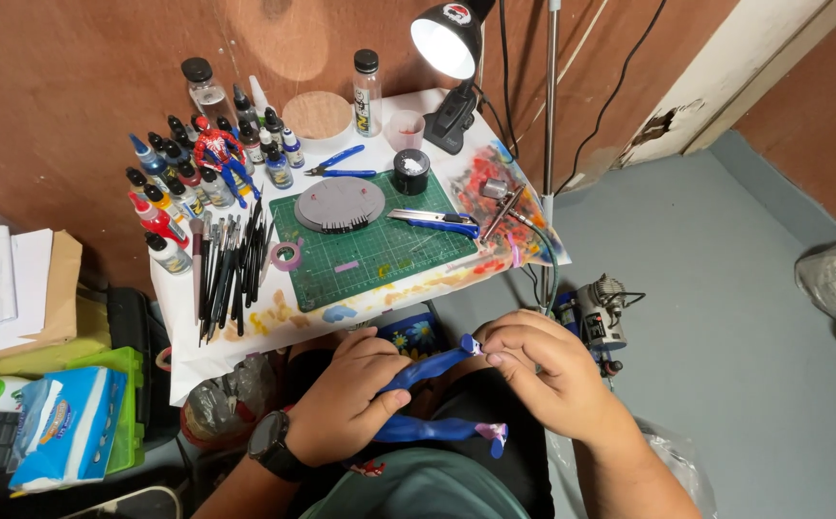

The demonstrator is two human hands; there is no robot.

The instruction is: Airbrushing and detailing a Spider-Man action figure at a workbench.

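Two hands hold a blue figure part low in the frame, below a crowded hobby table.

The left hand point(346, 402) curls closed around the blue figure part point(428, 368) at lower centre; the right hand point(543, 370) pinches its upper end with bent fingertips. Above, a green cutting mat point(370, 252) lies at centre, with paint bottles point(163, 207) and brushes point(231, 274) to its left, and a lit desk lamp point(447, 43) at the top.

Left hand point(346, 399) and right hand point(543, 370) both curled in tight grip, fingertips nearly meeting.
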